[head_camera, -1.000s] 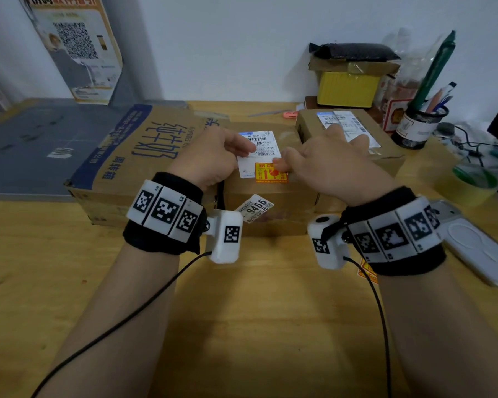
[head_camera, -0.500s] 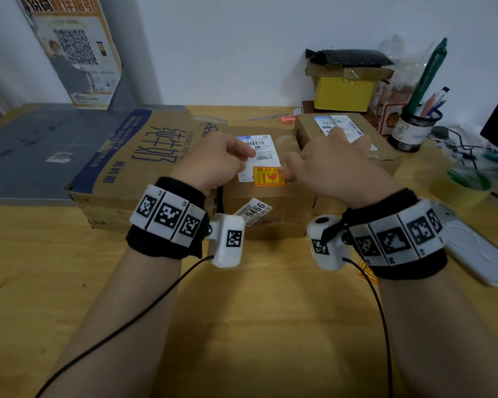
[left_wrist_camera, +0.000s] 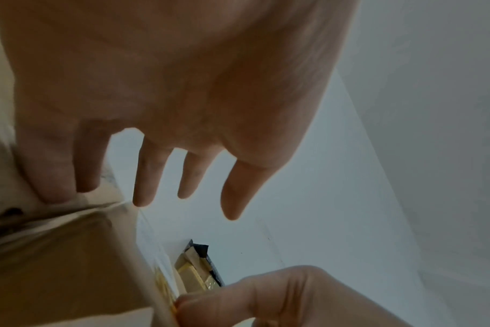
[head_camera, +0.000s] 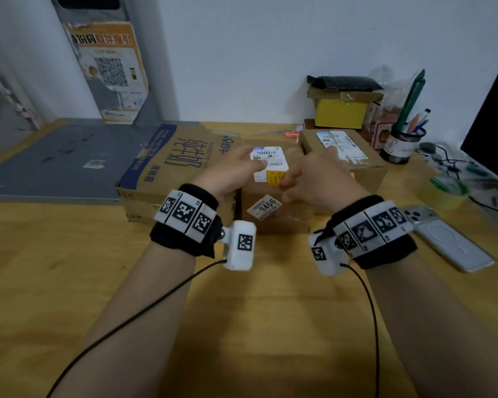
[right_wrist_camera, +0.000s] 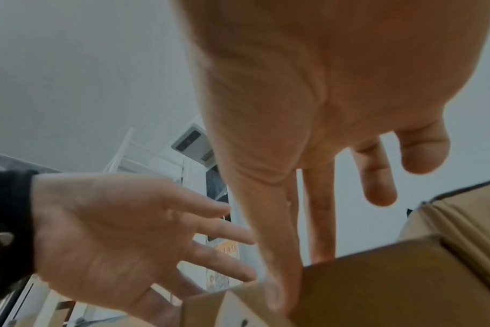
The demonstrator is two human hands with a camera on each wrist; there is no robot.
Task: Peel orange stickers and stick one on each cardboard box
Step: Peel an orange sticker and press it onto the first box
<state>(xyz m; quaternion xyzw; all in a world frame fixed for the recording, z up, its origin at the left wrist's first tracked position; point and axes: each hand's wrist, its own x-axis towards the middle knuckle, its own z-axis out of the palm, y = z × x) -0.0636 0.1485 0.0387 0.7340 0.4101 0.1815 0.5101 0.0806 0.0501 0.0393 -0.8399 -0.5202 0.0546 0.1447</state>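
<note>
Head cam: both hands sit lower on the middle box than 1 s ago, and the orange sticker now lies flat on its top, overlapping the lower edge of the white shipping label. Left hand, at 9 o'clock of the sticker, rests w/ fingers loosely extended across the label. Right hand, at 3 o'clock, has a fingertip on the sticker's right edge, pressing, not pinching. Big printed carton at 9 o'clock and the rear box at 1 o'clock show no orange sticker from this angle.

Left wrist cam: left hand's fingers spread and straight, holding nothing; one at the box edge.

Right wrist cam: right hand's fingers run straight down onto the cardboard top, gripping nothing.

Judgement: middle box looks done bar a final rub-down; probably two boxes left, so next comes peeling a fresh sticker.
</note>
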